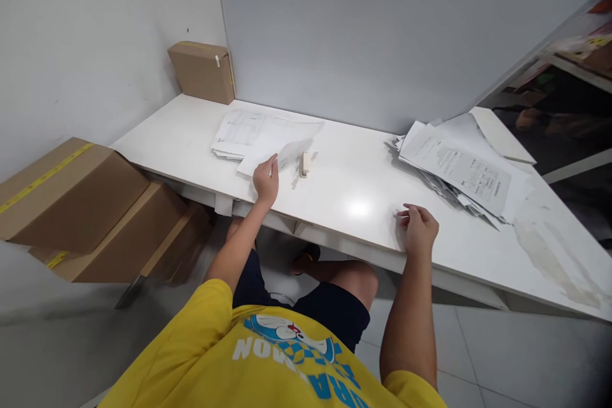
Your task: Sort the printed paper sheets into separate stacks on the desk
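Observation:
My left hand (pixel 266 180) is closed in a pinch on the near right edge of a white paper sheet (pixel 280 135). That sheet curls up on its right side and lies partly over a stack of printed papers (pixel 234 131). Just right of my left hand stands a small cream stapler (pixel 305 165), with small greyish bits beside it. My right hand (pixel 419 226) is over the table's front edge, fingers loosely curled and apart, with nothing I can make out in them. Further right and back lies a messy pile of printed sheets (pixel 459 169).
The white table (pixel 344 182) runs along a grey partition. A cardboard box (pixel 203 71) stands at its back left corner. Several larger cardboard boxes (pixel 79 197) are stacked left of the table. At the far right is a dark shelf (pixel 549 105) with things on it.

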`<state>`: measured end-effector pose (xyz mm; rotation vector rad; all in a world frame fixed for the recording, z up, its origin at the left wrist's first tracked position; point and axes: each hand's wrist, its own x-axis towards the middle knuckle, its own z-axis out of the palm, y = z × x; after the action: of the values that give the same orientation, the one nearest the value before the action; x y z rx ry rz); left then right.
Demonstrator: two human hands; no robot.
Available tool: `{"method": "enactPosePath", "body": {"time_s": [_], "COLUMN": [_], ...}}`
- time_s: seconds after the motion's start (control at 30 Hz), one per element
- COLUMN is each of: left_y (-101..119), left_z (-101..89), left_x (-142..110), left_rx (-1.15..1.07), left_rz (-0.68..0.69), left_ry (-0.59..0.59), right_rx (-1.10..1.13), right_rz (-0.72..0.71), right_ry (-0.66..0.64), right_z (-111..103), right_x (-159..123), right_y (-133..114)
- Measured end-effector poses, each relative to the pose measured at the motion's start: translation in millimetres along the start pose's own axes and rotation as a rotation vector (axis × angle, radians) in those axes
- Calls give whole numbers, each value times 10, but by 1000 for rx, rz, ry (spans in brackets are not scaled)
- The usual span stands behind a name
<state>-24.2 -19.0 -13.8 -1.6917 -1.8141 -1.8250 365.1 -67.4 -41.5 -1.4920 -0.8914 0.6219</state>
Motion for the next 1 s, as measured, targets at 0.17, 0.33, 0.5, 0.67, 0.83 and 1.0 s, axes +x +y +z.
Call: {"method": "enactPosePath", "body": {"time_s": [0.17, 0.33, 0.5, 0.67, 0.83, 1.0], "left_y": [113, 385, 691, 841, 829, 318], "left_z": [-265, -608, -739, -756, -955, -1002], "left_x": [-222, -636, -1252, -1600, -1597, -785], "left_rx": [-116, -112, -22, 3, 25, 34], "left_rz": [-75, 65, 399, 506, 633, 588], "left_ry": [91, -26, -389, -574, -658, -588], "right_rx": [-21, -129, 193, 251, 236, 196], "right_rz": [-13, -30, 220, 379, 371, 367], "right_ry": [14, -38, -599, -674, -558, -381], "right_z": [-27, 76, 627, 964, 710, 401], "right_x": [18, -193, -1035, -1444, -1261, -1166], "right_y": [-12, -187, -494, -679, -564, -434]}}
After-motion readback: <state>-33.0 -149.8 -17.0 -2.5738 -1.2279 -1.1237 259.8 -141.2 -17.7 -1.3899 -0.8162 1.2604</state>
